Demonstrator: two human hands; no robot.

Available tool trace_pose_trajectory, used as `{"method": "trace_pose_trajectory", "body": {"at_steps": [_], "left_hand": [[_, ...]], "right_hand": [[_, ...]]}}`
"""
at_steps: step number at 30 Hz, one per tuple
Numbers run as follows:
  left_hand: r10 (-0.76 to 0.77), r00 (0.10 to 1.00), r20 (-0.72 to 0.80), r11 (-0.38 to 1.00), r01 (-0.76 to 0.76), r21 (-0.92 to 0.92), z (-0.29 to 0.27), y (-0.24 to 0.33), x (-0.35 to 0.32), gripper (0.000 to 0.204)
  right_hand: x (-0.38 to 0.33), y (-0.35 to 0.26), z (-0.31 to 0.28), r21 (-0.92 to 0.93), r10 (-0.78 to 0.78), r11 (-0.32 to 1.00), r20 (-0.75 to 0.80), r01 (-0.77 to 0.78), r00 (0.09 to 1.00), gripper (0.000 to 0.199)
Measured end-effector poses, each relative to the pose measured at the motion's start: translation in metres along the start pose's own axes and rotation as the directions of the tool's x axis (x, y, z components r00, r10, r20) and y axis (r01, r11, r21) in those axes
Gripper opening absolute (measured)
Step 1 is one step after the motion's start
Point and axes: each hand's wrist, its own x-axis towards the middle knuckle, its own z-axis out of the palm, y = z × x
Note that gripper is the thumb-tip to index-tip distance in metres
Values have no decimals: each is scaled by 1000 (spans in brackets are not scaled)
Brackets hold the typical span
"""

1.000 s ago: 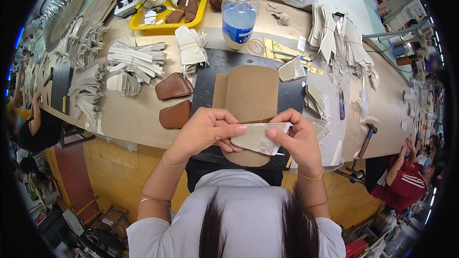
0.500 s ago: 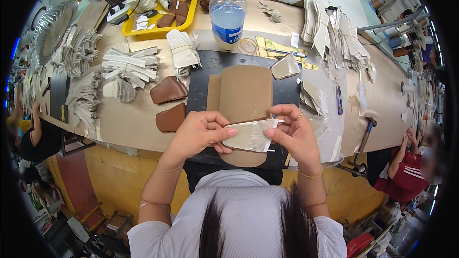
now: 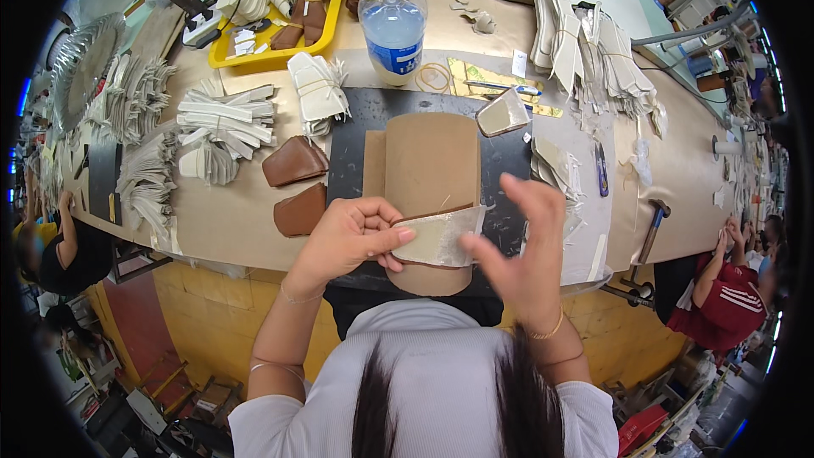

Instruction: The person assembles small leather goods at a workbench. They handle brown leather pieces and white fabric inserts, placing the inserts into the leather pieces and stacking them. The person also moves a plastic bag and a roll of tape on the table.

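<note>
My left hand (image 3: 348, 242) pinches the left end of a tapered brown leather piece (image 3: 426, 240), its cream backing turned up. A shiny, translucent film covers the right end of that piece. My right hand (image 3: 527, 259), partly smeared by motion, is at the piece's right end with thumb and fingers spread apart. Whether the thumb touches the edge, I cannot tell. Beneath the piece lies a rounded brown block (image 3: 432, 148) on a black board (image 3: 354, 140). Small brown leather stacks (image 3: 294, 161) lie left of the board, and a similar cream-backed piece (image 3: 504, 114) rests at its far right corner.
A plastic bottle of cloudy liquid (image 3: 393, 30) stands beyond the board, beside a yellow tray (image 3: 280, 58). Bundles of cream cut pieces (image 3: 225, 119) lie left, more bundles (image 3: 606, 51) right. A hammer (image 3: 651, 229) lies at the right edge. Other people (image 3: 716, 297) work on both sides.
My right hand has spread its fingers and moved slightly off the piece's right end. The white strip that showed at that end is no longer visible. My left hand keeps its hold.
</note>
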Motion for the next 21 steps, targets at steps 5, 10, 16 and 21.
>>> {"method": "trace_pose_trajectory", "body": {"at_steps": [5,10,16,21], "left_hand": [[236,972,3,949,-231,215,-13,-17,6,11],[25,999,-20,1000,-25,4,-3,-3,-2,12],[76,995,-70,993,-69,91,-3,-10,5,15],[170,985,-17,985,-170,-30,-16,-26,10,19]], "right_hand": [[-2,-31,33,11,-383,914,356,406,852,79],[-13,2,40,12,-378,917,345,399,859,77],[-28,29,52,177,-354,931,211,320,911,82],[-44,48,70,388,-218,903,46,184,975,84]]}}
